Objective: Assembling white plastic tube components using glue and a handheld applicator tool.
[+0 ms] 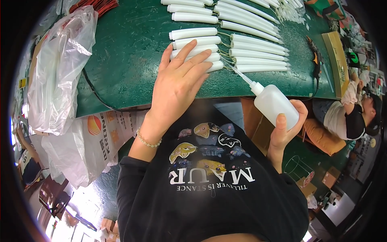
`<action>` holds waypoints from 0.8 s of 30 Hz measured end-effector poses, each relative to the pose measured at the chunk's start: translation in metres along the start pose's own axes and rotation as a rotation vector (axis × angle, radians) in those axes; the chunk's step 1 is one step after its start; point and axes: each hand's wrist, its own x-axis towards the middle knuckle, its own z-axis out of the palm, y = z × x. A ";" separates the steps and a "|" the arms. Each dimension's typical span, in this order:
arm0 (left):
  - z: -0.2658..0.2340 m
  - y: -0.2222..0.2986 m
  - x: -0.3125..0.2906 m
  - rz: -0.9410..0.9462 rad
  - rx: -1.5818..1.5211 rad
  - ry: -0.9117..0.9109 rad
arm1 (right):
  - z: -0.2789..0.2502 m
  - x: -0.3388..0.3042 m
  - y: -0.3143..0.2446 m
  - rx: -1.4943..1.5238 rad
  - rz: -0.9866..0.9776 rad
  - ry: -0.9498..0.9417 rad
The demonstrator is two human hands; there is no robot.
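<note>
Two rows of slender white sticks, the left row (193, 33) cylindrical and the right row (258, 54) tapered to points, are laid out from the far edge of a dark green counter (125, 52) to near its front edge, with thin pale wires (224, 35) strung between them. A translucent white plastic squeeze bottle (276, 107) is held tilted just past the front edge by the right hand (282, 137), its grip wrapped firmly around the base, the nozzle (244, 77) aimed at the gap between the nearest sticks. The left hand (177, 88) is laid across the left row's nearest sticks, its grip spread and nothing seen clasped. The laying out appears done; how many sticks have been treated, and how many are left, cannot be told. The counter's left edge is overhung by a clear plastic bag (60, 72); red wires (94, 6) are bundled at the far left corner. Toward the right edge, a black-and-orange tool (315, 58) is placed near a long yellowish box (336, 60), beyond which a co-worker (342, 117) is seen.
</note>
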 end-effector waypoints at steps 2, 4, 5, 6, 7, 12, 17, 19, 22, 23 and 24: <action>0.000 0.001 0.000 0.000 0.001 -0.002 | -0.002 0.001 0.002 0.008 -0.020 -0.001; -0.001 0.003 0.000 -0.027 0.041 -0.005 | 0.001 0.004 -0.003 0.001 -0.031 0.015; -0.001 0.003 0.000 -0.027 0.041 -0.005 | 0.003 0.005 -0.005 -0.006 -0.042 0.032; -0.001 0.002 -0.001 -0.033 0.034 -0.009 | 0.005 0.007 -0.005 -0.006 -0.042 0.032; 0.000 0.002 -0.001 -0.039 0.027 -0.014 | 0.008 0.008 -0.005 0.013 -0.035 0.038; -0.001 0.002 -0.001 -0.041 0.023 -0.016 | 0.014 0.012 -0.003 0.061 -0.030 0.037; -0.001 0.002 -0.001 -0.043 0.015 -0.016 | 0.016 0.013 -0.004 0.020 -0.012 0.001; -0.001 0.002 -0.001 -0.037 0.011 -0.013 | 0.016 0.013 -0.004 0.023 -0.011 0.002; -0.001 0.002 -0.001 -0.039 0.007 -0.012 | 0.016 0.013 -0.005 0.049 -0.013 0.019; -0.001 0.002 -0.001 -0.040 0.007 -0.011 | 0.017 0.014 -0.005 0.076 -0.017 0.034; -0.001 0.002 -0.001 -0.040 0.006 -0.010 | 0.016 0.015 -0.003 0.077 -0.017 0.033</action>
